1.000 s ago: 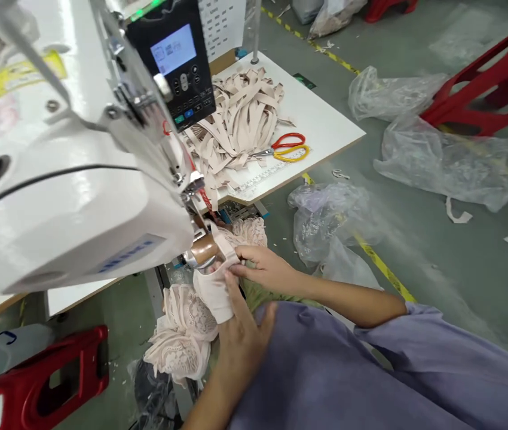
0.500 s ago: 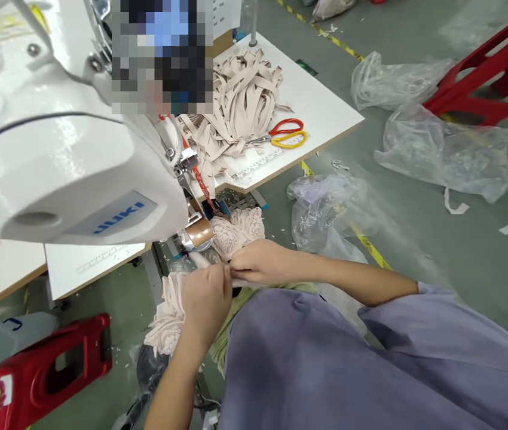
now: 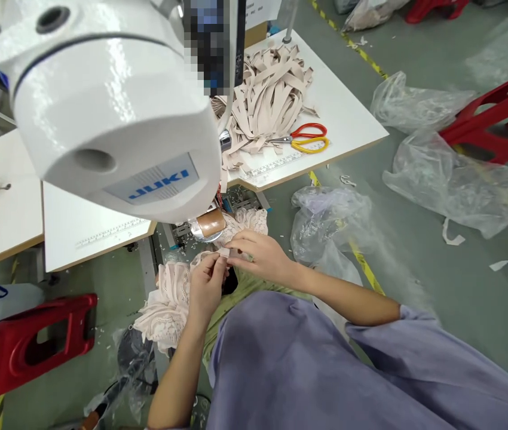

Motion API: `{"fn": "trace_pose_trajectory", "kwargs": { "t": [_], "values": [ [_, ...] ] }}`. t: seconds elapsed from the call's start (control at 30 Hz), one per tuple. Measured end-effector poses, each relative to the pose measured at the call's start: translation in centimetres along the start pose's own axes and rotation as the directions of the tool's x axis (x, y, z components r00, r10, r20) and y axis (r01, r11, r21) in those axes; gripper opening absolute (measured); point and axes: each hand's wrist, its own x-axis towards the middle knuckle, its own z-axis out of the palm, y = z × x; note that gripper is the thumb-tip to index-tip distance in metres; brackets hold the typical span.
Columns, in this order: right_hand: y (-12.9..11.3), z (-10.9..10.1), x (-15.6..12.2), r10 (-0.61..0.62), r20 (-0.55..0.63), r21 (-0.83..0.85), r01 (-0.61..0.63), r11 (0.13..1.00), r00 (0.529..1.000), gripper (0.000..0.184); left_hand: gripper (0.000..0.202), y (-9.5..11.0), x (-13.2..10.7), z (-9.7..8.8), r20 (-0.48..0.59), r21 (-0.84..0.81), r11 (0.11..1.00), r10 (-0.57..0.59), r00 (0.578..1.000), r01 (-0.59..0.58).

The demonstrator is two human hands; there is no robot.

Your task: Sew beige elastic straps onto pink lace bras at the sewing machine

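Observation:
Beside the head of a white JUKI sewing machine, my left hand pinches the end of a pale fabric strip between thumb and fingers. My right hand is right beside it, fingers stretched and apart, the fingertips close to the strip; whether they touch it I cannot tell. Pale pink lace fabric hangs bunched to the left of my left hand. More lace fabric lies beyond my right hand, near the machine's brown-and-metal lower end.
On the white table lie a heap of beige strips and red-and-yellow-handled scissors. Clear plastic bags and scraps litter the floor at right. Red stools stand at lower left and far right.
The view has shifted, so the machine head appears further right. My right hand has gone from a closed grip to stretched fingers. My left hand has turned, showing its pinch on the strip.

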Motion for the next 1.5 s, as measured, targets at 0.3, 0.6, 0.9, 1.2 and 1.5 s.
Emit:
{"fn": "trace_pose_trajectory", "kwargs": {
  "t": [0.3,0.6,0.9,1.2,1.5],
  "values": [
    [-0.6,2.2,-0.7,-0.123,-0.16,-0.096,0.108,0.989,0.98,0.019,0.037,-0.1,0.5,0.5,-0.07,0.196,0.979,0.074,0.995,-0.059],
    [13.1,-9.0,5.1,0.252,-0.135,-0.503,-0.285,0.816,0.958,0.049,0.051,-2.2,1.9,-1.2,-0.007,0.053,0.987,-0.154,0.988,0.154],
    [18.1,-19.9,10.9,0.305,0.044,-0.664,-0.201,0.72,0.951,0.038,0.058,-0.5,1.7,-1.3,0.005,-0.196,0.956,-0.222,0.975,0.219],
    [13.7,-16.1,2.2,0.304,0.005,-0.599,-0.241,0.763,0.953,0.04,0.037,-0.4,0.6,-1.1,0.044,-0.445,0.875,-0.19,0.981,0.189],
    [-2.0,-5.9,-4.7,0.17,0.252,-0.158,-0.132,0.979,0.953,0.038,0.034,-0.7,0.5,-1.4,0.044,-0.433,0.88,-0.195,0.98,0.195]
  ]
}}
